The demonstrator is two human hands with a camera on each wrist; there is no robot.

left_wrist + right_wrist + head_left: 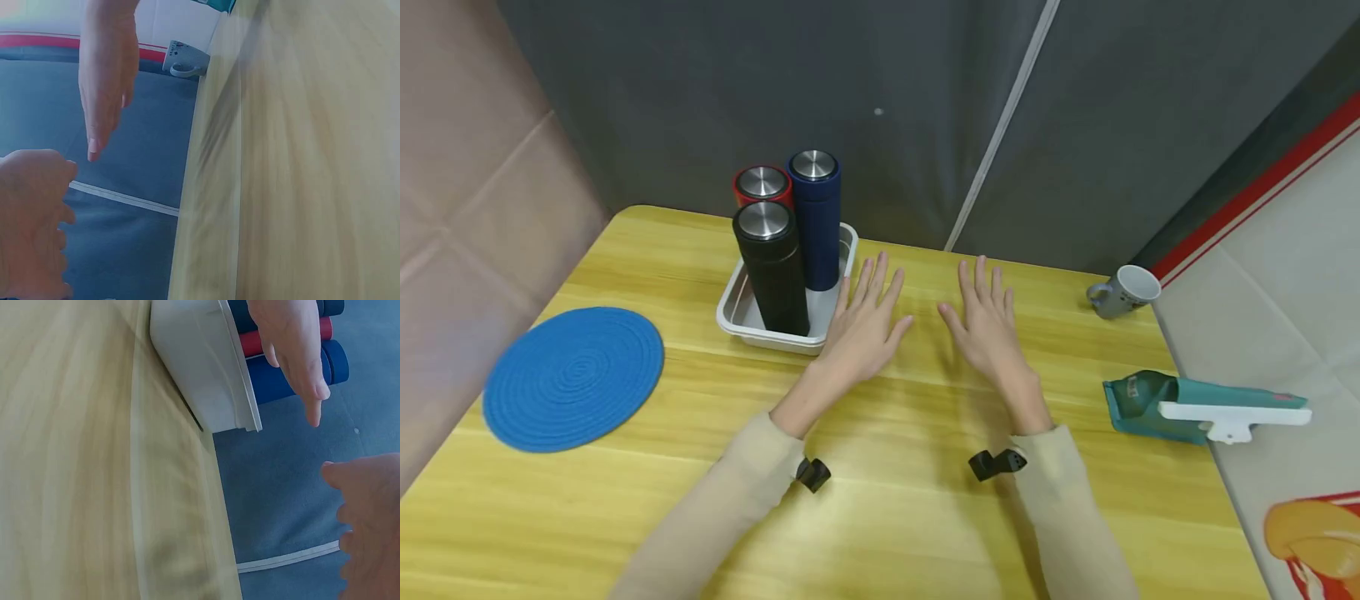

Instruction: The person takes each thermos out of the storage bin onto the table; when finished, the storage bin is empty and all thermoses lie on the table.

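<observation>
Two hands hover flat over the wooden table (pixel 887 500) in the head view, fingers straight and spread, neither holding anything. The left hand (pixel 863 321) is the nearer to the metal tray (pixel 733 312), its fingertips just beside the tray's right rim; three flasks stand upright in it, long axes vertical: the black flask (pixel 772 267) in front, the blue flask (pixel 815 218) and red flask (pixel 762 185) behind. The right hand (pixel 988 329) lies further right, with the left hand between it and the tray. A blue mat (pixel 574 377) sits well to the left; a grey mug (pixel 1123 290) and a teal pouch (pixel 1150 404) lie to the right. From the left wrist, the right hand (pixel 107 69) shows open, the mug (pixel 184 60) beyond. From the right wrist, the left hand (pixel 294 347) hangs open beside the tray (pixel 200 362), partly covering the flasks.
</observation>
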